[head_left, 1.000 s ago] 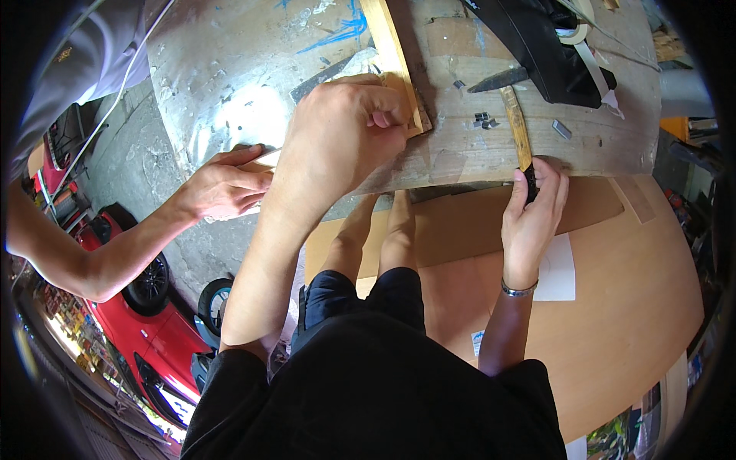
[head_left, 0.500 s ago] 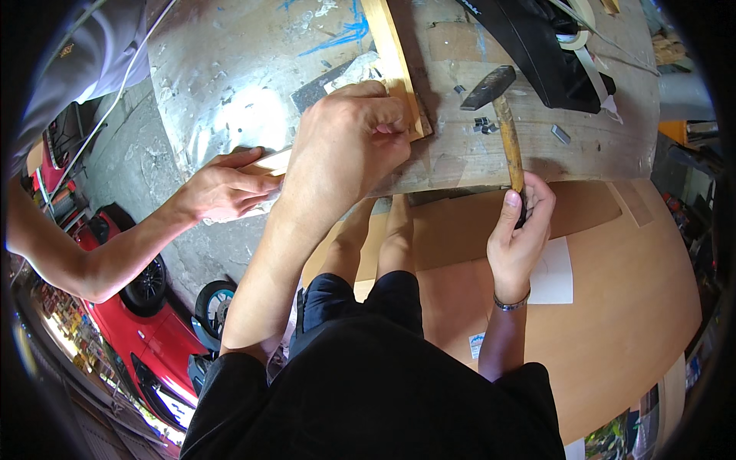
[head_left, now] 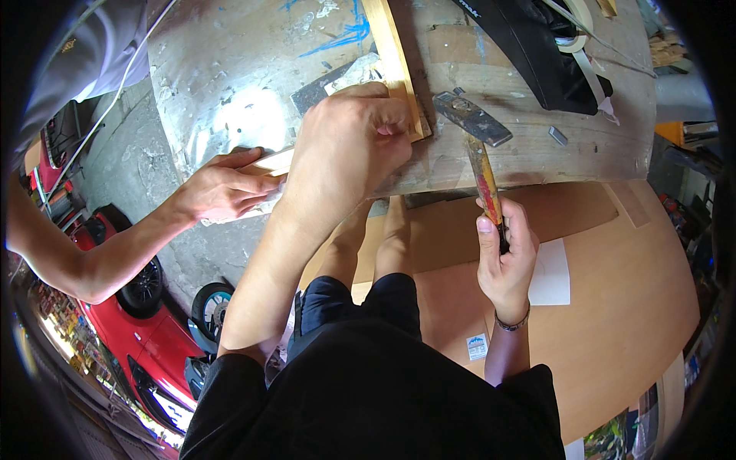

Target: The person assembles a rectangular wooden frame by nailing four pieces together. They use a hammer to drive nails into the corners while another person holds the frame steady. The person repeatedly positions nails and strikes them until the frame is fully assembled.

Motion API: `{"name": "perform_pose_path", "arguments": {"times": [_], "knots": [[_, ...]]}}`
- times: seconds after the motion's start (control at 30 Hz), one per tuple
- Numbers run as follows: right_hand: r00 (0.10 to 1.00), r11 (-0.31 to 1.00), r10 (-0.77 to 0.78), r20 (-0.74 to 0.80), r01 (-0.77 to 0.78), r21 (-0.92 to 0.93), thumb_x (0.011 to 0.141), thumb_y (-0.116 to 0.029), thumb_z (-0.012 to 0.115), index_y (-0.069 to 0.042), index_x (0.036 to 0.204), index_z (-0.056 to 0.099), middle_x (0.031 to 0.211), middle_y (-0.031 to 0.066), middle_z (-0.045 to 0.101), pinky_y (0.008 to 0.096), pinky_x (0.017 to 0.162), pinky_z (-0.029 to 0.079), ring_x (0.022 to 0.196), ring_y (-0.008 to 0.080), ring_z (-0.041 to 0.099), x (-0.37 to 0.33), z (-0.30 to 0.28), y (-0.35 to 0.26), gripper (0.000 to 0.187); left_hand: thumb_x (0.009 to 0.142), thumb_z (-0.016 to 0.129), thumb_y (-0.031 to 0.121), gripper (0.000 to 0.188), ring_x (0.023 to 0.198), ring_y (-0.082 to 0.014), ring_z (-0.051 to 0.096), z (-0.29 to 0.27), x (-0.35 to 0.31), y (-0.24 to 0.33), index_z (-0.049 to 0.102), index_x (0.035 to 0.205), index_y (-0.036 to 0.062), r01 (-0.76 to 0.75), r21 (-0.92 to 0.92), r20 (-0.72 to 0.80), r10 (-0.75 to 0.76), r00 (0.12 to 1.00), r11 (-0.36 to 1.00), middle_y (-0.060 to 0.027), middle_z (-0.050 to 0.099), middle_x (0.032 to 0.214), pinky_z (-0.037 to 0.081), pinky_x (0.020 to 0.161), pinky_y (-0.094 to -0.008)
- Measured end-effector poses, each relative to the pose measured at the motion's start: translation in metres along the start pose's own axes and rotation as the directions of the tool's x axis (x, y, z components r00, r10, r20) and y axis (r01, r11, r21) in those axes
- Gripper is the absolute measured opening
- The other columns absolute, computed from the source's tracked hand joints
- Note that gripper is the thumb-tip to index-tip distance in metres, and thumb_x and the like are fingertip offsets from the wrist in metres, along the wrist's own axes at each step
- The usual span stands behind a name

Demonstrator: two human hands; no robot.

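Observation:
My right hand (head_left: 507, 257) grips a hammer (head_left: 484, 180) by the low end of its worn yellow and red handle. The dark metal head is up over the table edge, right of a wooden frame (head_left: 395, 65). My left hand (head_left: 349, 138) is closed in a pinch at the frame's near corner. Whatever its fingertips hold is hidden. Farther left, a co-worker's hand (head_left: 230, 184) rests on the frame's other wooden strip (head_left: 276, 162). A small grey metal piece (head_left: 558, 136) lies on the table, right of the hammer head.
On the stained worktable (head_left: 491, 69), a black bag (head_left: 529, 57) and a tape roll (head_left: 576, 34) lie at the far right. Below the table edge is a large brown board (head_left: 613, 322) with a white paper sheet (head_left: 550, 276). A red car (head_left: 146, 345) is at the left.
My right hand has shifted slightly left and nearer me. The hammer head has swung left and turned, coming closer to my left hand, which stays nearly still, as does the co-worker's hand.

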State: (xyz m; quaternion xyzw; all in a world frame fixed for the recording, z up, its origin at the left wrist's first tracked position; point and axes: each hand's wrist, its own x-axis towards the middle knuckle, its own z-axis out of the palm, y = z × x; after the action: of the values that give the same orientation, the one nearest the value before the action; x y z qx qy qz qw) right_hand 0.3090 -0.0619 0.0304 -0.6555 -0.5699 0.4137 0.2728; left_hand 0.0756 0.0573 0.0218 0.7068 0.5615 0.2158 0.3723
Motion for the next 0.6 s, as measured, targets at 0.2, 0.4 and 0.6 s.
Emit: {"name": "perform_pose_path", "arguments": {"times": [0.2, 0.4, 0.6], "knots": [[0.999, 0.999, 0.023, -0.04, -0.022, 0.025, 0.103, -0.014, 0.066, 0.003, 0.12, 0.063, 0.102, 0.0163, 0.069, 0.0357, 0.08, 0.054, 0.086, 0.0284, 0.068, -0.002, 0.003, 0.004, 0.024, 0.076, 0.076, 0.005, 0.012, 0.07, -0.0272, 0.07, 0.001, -0.001, 0.0, 0.067, 0.081, -0.0013, -0.029, 0.036, -0.012, 0.03, 0.999, 0.999, -0.0117, 0.065, 0.079, 0.055, 0.066, -0.0356], [0.999, 0.997, -0.047, -0.005, 0.047, -0.068, 0.103, -0.013, 0.065, 0.003, 0.12, 0.062, 0.103, 0.0185, 0.07, 0.0379, 0.079, 0.055, 0.087, 0.0343, 0.07, -0.004, -0.002, 0.0, 0.024, 0.076, 0.076, 0.006, 0.013, 0.072, -0.0284, 0.071, -0.001, 0.002, 0.003, 0.068, 0.082, -0.0022, -0.021, 0.091, 0.025, 0.019, 1.0, 0.996, -0.0132, 0.067, 0.079, 0.056, 0.067, -0.0361], [0.981, 0.944, -0.188, 0.04, 0.192, -0.268, 0.1, -0.009, 0.066, 0.004, 0.119, 0.062, 0.101, 0.0188, 0.07, 0.0424, 0.072, 0.057, 0.085, 0.0387, 0.071, -0.001, -0.008, -0.005, 0.023, 0.077, 0.077, 0.006, 0.012, 0.072, -0.0264, 0.07, -0.006, 0.009, -0.001, 0.07, 0.082, -0.0017, 0.031, 0.085, 0.105, -0.04, 0.994, 0.996, -0.0132, 0.068, 0.078, 0.056, 0.069, -0.0355]]}}
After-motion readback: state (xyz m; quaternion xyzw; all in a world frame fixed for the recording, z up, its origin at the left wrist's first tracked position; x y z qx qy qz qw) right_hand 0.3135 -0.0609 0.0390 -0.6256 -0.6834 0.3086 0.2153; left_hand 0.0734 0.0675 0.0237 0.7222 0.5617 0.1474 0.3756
